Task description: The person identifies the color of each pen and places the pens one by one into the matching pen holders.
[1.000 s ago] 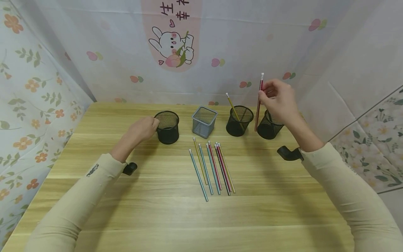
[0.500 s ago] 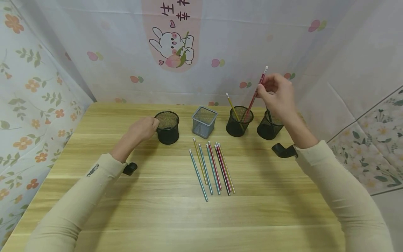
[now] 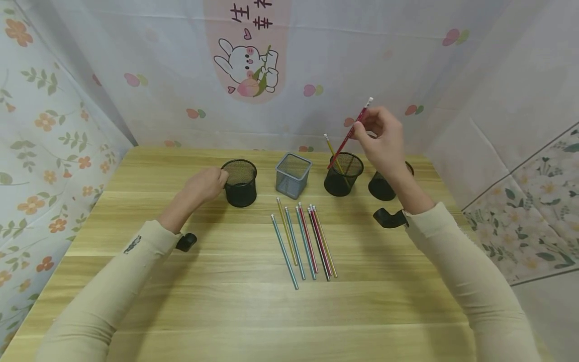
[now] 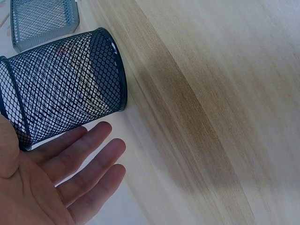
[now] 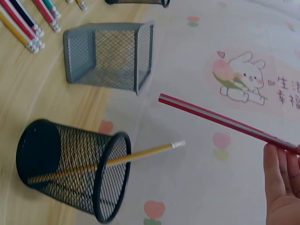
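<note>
My right hand [image 3: 383, 138] pinches a red pencil [image 3: 347, 138] near its white eraser end. The pencil slants down to the left, its lower end over the rim of a round black mesh pen cup [image 3: 340, 183]. In the right wrist view the pencil [image 5: 220, 117] is clear of that cup [image 5: 70, 164], where a yellow pencil [image 5: 140, 154] leans. My left hand [image 3: 204, 184] holds the rim of the leftmost round black mesh pen cup [image 3: 241, 193]. In the left wrist view the thumb is at this cup's [image 4: 70, 84] rim, with the other fingers [image 4: 93, 168] extended beside it.
A square grey mesh pen cup [image 3: 291, 183] stands between the two black ones. Another black mesh cup [image 3: 380, 188] at the right is partly hidden behind my right hand. Several blue, yellow, red and black pencils [image 3: 285, 251] lie mid-table. A printed cloth [image 3: 163, 60] hangs behind.
My right hand has carried the red pencil left, from beside the rightmost cup to over the cup with the yellow pencil, and the pencil has tilted. The left hand stays put.
</note>
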The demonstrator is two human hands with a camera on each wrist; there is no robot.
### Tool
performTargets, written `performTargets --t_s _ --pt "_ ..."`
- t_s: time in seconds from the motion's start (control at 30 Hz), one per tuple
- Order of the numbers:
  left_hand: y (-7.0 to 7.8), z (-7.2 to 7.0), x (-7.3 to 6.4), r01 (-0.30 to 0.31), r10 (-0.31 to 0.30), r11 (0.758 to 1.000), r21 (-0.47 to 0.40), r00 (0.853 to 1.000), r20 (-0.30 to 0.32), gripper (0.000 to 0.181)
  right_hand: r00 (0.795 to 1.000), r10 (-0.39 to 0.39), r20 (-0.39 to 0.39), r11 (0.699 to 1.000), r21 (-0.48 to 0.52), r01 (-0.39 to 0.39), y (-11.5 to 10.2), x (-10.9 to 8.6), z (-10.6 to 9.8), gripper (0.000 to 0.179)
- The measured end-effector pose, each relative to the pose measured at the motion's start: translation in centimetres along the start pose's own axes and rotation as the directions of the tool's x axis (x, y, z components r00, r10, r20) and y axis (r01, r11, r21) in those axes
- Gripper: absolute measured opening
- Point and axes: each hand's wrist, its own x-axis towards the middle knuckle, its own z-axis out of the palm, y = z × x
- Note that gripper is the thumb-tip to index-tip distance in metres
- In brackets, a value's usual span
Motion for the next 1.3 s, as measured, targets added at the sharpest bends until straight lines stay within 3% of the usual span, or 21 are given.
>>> performTargets --t_s 0.3,0.47,0.63,0.87,1.1,1.3 --pt "-0.1 0.0 -0.1 0.003 -0.003 1.0 0.001 1.0 0.0 0.043 1.0 -0.007 -0.006 0.998 0.064 0.008 -1.1 -0.2 2.1 0.014" --pt "0.0 -0.1 0.0 -0.017 0.017 0.999 0.038 1.0 0.015 0.038 1.0 -0.012 -0.013 0.997 0.071 0.013 -0.3 -0.2 2.9 0.011" --pt "0.0 -0.1 0.0 -0.011 0.01 1.0 0.026 1.0 0.015 0.038 1.0 -0.025 0.002 0.996 0.09 0.025 2.0 0.0 3.7 0.012" --pt "0.1 -0.2 -0.1 -0.013 0.013 1.0 0.017 1.0 0.011 0.038 0.999 -0.029 0.026 0.997 0.071 0.027 0.7 -0.4 5.5 0.013" --pt "0.0 -0.2 0.0 -0.023 0.022 0.999 0.042 1.0 0.011 0.04 0.996 -0.038 0.075 0.999 0.02 0.037 4.7 -0.9 7.2 0.015" --pt "0.1 -0.2 -0.1 -0.037 0.036 0.998 0.045 0.999 0.02 0.039 0.982 0.021 0.186 0.997 -0.074 -0.008 5.9 -2.4 8.7 0.015"
